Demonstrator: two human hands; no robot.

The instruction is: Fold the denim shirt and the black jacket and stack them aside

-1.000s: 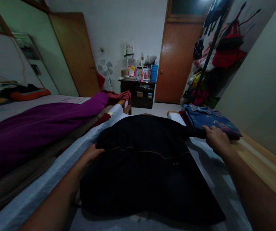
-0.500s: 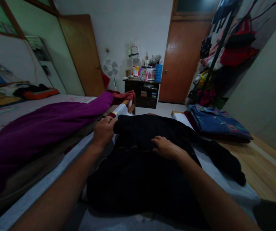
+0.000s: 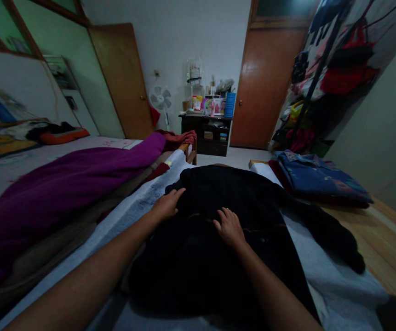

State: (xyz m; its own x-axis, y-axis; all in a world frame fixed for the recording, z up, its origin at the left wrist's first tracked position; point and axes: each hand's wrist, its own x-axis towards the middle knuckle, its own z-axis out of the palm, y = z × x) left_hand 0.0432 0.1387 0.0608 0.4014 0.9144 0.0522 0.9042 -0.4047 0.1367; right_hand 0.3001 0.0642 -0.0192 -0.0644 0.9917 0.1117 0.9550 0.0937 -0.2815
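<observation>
A black long-sleeved garment [image 3: 211, 262] lies spread over a pale sheet [image 3: 335, 276], one sleeve stretched out to the right. My left hand [image 3: 168, 203] rests on the garment's upper left part, fingers extended and thumb apart, holding nothing. Near the garment's middle, my right hand [image 3: 230, 225] lies on the cloth with its fingers spread, also holding nothing. The left sleeve is folded in against the body of the garment.
A purple blanket [image 3: 80, 179] lies on the left. At the right, a folded blue denim garment [image 3: 318, 177] sits on dark red cloth. Farther back are a fan [image 3: 161, 99], a dark cabinet [image 3: 211, 135] and hanging bags [image 3: 351, 57].
My left hand has moved right and inward, bringing the left sleeve over, and its fingers have opened from the cloth. My right hand has turned more upright, its fingers still spread.
</observation>
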